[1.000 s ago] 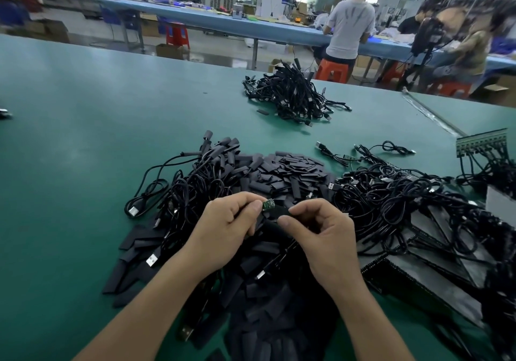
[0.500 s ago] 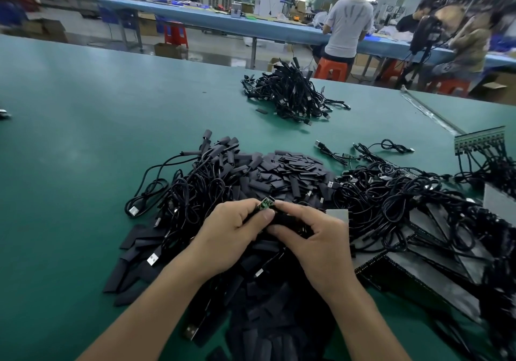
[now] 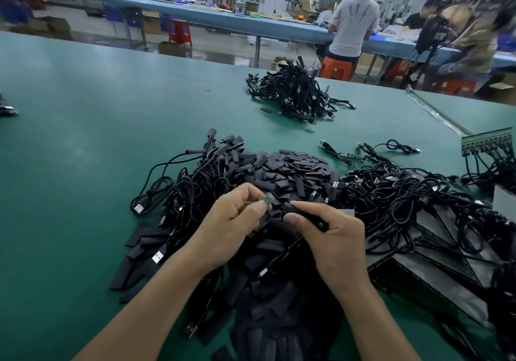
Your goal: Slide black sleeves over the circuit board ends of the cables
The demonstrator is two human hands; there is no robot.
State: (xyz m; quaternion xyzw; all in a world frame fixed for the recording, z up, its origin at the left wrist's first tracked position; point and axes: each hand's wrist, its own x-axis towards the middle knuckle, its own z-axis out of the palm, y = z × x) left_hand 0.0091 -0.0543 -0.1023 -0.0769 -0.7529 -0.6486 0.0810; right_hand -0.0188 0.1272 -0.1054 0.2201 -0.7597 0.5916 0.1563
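On the green table, right in front of the person, both hands are up over a big heap of black things. The left hand has its fingers curled in. Its thumb and first finger pinch a tiny green circuit board, which sticks out past the fingertips and is bare. The right hand is curled too, and it pinches a black sleeve between the thumb and the fingers. One end of the sleeve points at the little board. The two are just beside each other, and the sleeve is not on the board yet. I cannot tell if they touch. Under the hands is a pile of loose sleeves, flat and black, which spreads from the middle of the table down to the near edge. Tangled black cables lie to the right of that pile, and more lie to the left, some with a silver plug on the end. Further back on the table sits another heap of cables, well apart from the first. A strip of green boards rests near the right edge. Far behind, a person in a grey shirt stands at a long blue bench, next to an orange stool.
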